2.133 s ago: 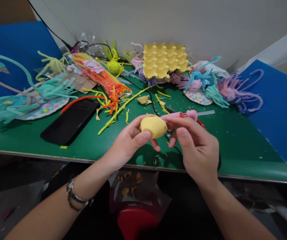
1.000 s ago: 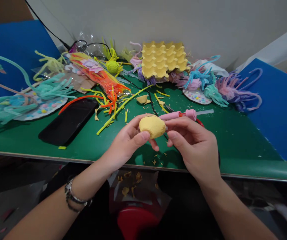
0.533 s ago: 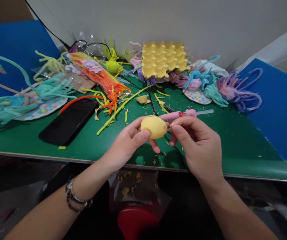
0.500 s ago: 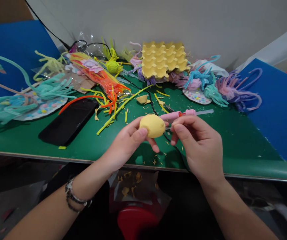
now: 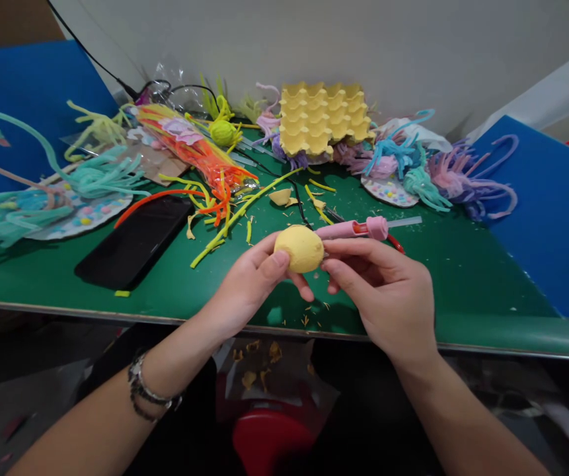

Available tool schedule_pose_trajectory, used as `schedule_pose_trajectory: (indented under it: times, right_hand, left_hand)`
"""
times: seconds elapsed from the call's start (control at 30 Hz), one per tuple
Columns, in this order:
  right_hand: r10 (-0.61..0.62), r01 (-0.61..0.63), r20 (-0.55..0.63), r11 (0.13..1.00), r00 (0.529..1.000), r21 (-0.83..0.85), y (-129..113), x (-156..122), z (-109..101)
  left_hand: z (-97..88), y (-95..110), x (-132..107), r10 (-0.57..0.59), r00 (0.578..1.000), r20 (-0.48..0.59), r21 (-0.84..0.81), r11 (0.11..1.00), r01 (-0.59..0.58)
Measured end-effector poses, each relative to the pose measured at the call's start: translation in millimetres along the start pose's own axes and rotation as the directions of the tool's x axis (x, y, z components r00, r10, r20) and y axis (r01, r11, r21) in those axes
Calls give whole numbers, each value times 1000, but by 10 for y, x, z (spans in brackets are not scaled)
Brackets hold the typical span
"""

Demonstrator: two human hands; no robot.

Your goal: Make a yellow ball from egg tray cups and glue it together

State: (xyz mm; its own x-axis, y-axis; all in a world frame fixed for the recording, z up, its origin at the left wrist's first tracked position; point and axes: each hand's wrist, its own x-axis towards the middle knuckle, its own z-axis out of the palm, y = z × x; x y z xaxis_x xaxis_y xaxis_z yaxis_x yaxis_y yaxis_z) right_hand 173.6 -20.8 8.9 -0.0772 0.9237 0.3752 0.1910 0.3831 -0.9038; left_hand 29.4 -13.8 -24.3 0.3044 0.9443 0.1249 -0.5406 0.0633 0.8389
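Note:
A rounded yellow cup [image 5: 298,248], which looks cut from an egg carton, is in my left hand [image 5: 257,277], thumb on its front and fingers behind and below. My right hand [image 5: 383,284] pinches at the cup's right edge with thumb and forefinger; anything small between those fingertips is hidden. Just behind my hands lies a pink glue gun [image 5: 343,229] with a clear glue stick [image 5: 406,222] out of its right end. Another yellow cup piece [image 5: 280,196] rests on the green table [image 5: 472,277] among scraps.
A yellow egg carton [image 5: 326,119] stands against the wall on pipe-cleaner figures. A black phone [image 5: 134,241] lies at left, near a bag of orange and yellow pipe cleaners [image 5: 199,152]. Blue panels [image 5: 536,218] flank the table. A red stool [image 5: 271,436] is below.
My right hand has moved left, its fingertips going from just off the cup to its right edge. The left hand and the cup stay almost in place.

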Motion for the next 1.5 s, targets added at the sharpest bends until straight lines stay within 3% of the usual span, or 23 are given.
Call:
schedule_pose_trajectory:
  times: [0.27,0.5,0.63,0.73,0.83,0.9,1.03,1.13,1.3,1.4,1.5]
  right_hand:
    - [-13,12,-37,1000,999,-26,13,16,13]
    - [-73,75,36,995,997,-61,44,-10,6]
    - [-90,106,170,991,981,-83,45,8,-36]
    - [-107,153,366,983,925,-99,30,28,-66]
    - [-133,229,584,969,801,-93,4,38,-80]
    - [-135,225,640,972,757,-61,-12,38,-90]
    - [-66,22,628,997,776,78,-30,24,-130]
    - [-28,-121,646,975,763,185,-47,0,-153]
    - [89,-248,686,959,722,136,-74,-49,-142]
    - [127,-252,699,965,704,78,-78,-52,-132]
    - [50,-109,746,994,663,30,-78,-33,-129]
  left_hand:
    - [-20,-15,-4,7,1000,11,19,1000,-7]
    - [5,-16,12,-8,999,47,-120,993,13]
    - [8,-14,18,-36,998,42,-133,990,42]
    - [1,17,24,-66,998,1,-132,989,65]
    - [-14,60,33,-92,993,-69,-119,989,83]
    - [-27,77,39,-80,989,-123,-113,991,66]
    - [-44,80,49,-67,981,-184,-140,989,41]
    - [-39,85,54,-81,975,-208,-164,985,47]
    - [-25,94,58,-87,975,-206,-171,984,52]
    - [-25,89,60,-85,976,-201,-174,983,50]
    - [-30,81,63,-81,976,-200,-161,986,49]
